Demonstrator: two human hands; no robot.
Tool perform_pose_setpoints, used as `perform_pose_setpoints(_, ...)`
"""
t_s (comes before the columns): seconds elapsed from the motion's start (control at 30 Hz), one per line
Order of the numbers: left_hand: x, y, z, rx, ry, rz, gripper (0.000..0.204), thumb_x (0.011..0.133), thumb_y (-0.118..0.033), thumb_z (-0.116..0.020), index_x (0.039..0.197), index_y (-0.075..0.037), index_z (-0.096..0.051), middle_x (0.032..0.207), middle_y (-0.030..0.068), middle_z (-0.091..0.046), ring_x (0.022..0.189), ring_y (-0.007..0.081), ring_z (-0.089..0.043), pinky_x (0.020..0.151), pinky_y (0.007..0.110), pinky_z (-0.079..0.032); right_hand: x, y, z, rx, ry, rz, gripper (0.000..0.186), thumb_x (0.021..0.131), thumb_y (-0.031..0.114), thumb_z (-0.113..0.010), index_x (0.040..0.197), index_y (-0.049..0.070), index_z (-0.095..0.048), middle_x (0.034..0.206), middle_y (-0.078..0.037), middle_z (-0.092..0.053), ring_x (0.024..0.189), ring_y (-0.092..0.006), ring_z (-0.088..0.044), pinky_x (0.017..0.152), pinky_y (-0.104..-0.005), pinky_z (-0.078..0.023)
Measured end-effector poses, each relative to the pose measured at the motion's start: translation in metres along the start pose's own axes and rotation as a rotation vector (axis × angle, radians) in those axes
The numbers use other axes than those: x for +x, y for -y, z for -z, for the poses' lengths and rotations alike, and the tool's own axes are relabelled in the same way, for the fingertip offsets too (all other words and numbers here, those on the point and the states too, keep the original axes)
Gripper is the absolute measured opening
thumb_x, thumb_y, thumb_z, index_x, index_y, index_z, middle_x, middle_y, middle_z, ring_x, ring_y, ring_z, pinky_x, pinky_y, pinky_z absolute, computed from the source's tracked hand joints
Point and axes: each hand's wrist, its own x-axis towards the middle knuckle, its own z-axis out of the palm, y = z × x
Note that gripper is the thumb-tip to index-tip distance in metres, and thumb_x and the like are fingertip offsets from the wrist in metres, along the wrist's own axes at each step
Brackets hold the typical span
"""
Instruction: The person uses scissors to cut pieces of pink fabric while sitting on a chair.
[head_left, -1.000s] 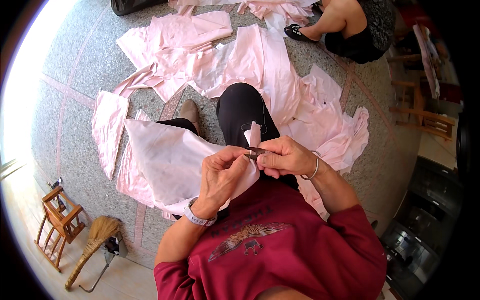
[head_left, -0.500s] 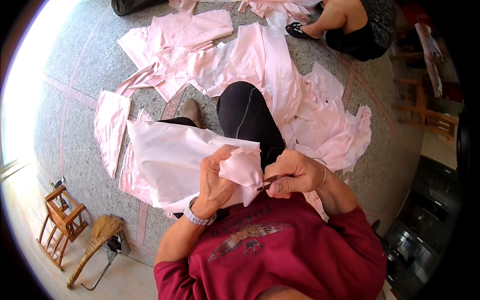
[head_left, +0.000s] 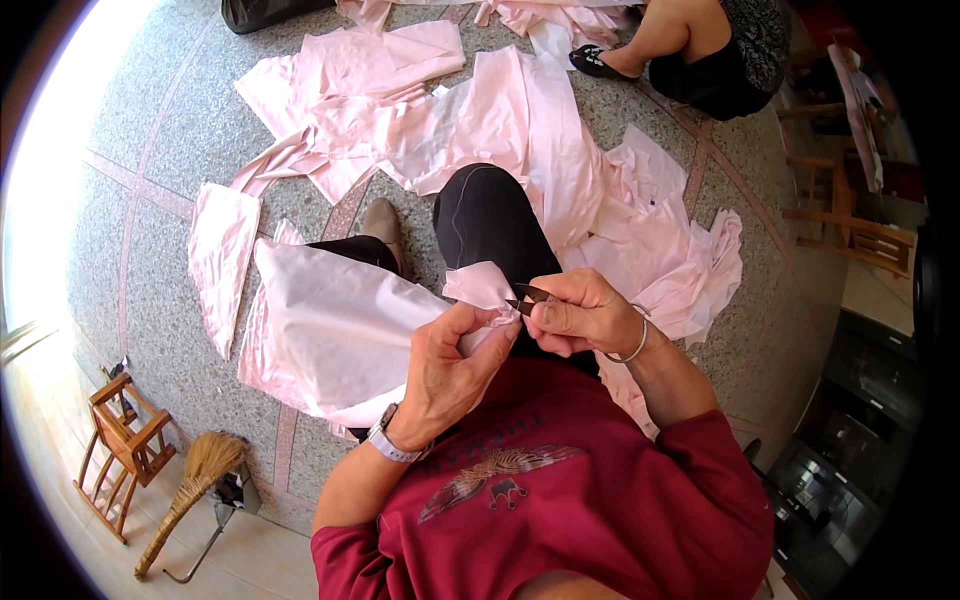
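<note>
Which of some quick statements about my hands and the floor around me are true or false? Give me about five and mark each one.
1. The right hand holds dark snips. True.
2. The watch is on the right wrist. False: the watch is on the left wrist.
3. The left hand pinches pink cloth. True.
4. The broom is on the person's right. False: the broom is on the left, near a small wooden chair.
5. More pink fabric lies spread on the floor. True.
</note>
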Motion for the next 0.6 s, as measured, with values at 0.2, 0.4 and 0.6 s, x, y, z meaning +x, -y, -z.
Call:
perform_pose_setpoints(0.2,0.003,-0.003,0.000,0.240,-0.079,0.041,0.013,0.081,-0.004,-0.069,0.092,0.001,-0.066,0.066,0.0079,-0.063,0.059,0.0090,-0.054,0.055,0.027,-0.045,0.003,-0.007,-0.006,-0.178,0.032,0.117,0.029,0.100,0.023,-0.054,0.083,0.000,-0.058,0.059,-0.001,-0.052,0.051,-0.0060,-0.046,0.048,-0.0231,-0.037)
perform_pose_setpoints(0.4,0.011,-0.002,-0.004,0.222,-0.087,-0.167,0.011,0.079,-0.005,-0.068,0.088,-0.002,-0.065,0.070,0.0135,-0.062,0.059,0.0231,-0.061,0.056,0.032,-0.046,0.000,0.003,-0.015,-0.356,0.050,0.262,0.029,0.097,0.020,-0.057,0.075,0.001,-0.057,0.052,-0.003,-0.053,0.044,-0.0125,-0.051,0.044,-0.0254,-0.039)
perform_pose_setpoints(0.6,0.013,-0.018,-0.003,0.343,-0.085,-0.197,0.008,0.078,-0.004,-0.066,0.086,-0.004,-0.064,0.071,0.0155,-0.061,0.062,0.0309,-0.061,0.056,0.036,-0.046,-0.007,0.009,-0.013,-0.348,0.121,0.337,0.024,0.098,0.016,-0.056,0.082,-0.001,-0.059,0.055,-0.003,-0.054,0.047,-0.0099,-0.051,0.045,-0.0249,-0.039)
